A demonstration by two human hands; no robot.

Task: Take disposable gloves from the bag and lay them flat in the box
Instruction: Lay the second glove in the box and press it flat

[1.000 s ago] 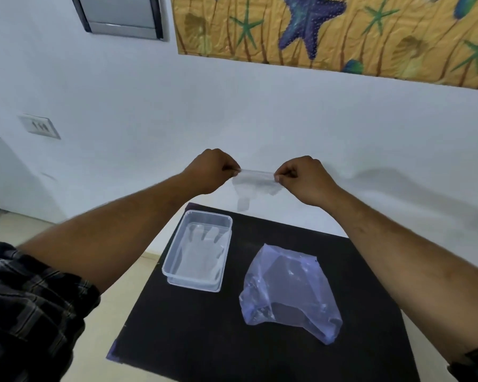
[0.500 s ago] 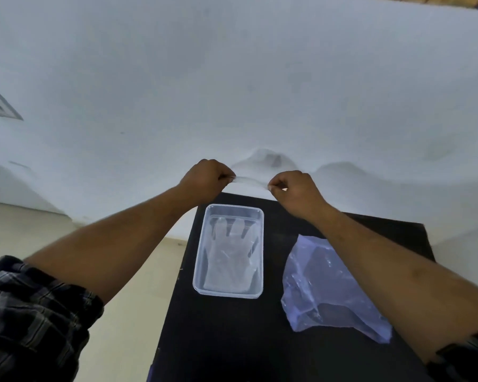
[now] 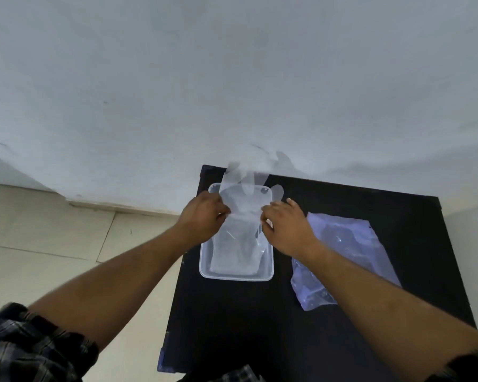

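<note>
While the thin, see-through plastic disposable glove (image 3: 244, 188) hangs stretched between our two hands over the far half of the clear rectangular plastic box (image 3: 236, 274), its fingers trail past the box's far rim toward the white wall (image 3: 232, 78). Our left hand (image 3: 202, 219) pinches one side of the cuff with closed fingers, and our right hand (image 3: 286, 226) pinches the other side, its outer fingers looser. We judge the step in hand to be lowering this glove flat onto what already lies in the box. To do it well, we should keep the cuff taut, draw the glove toward us so its fingers clear the far rim, then set it down and let go with both hands together, so the film does not fold or cling. To the right, just beside the box, lies the crumpled bluish translucent plastic bag (image 3: 348, 244), both on the black square tabletop (image 3: 260, 326). We cannot tell how many gloves already lie in the box, since the layers blur together. Our right forearm covers part of the bag, and its contents are hard to make out.
</note>
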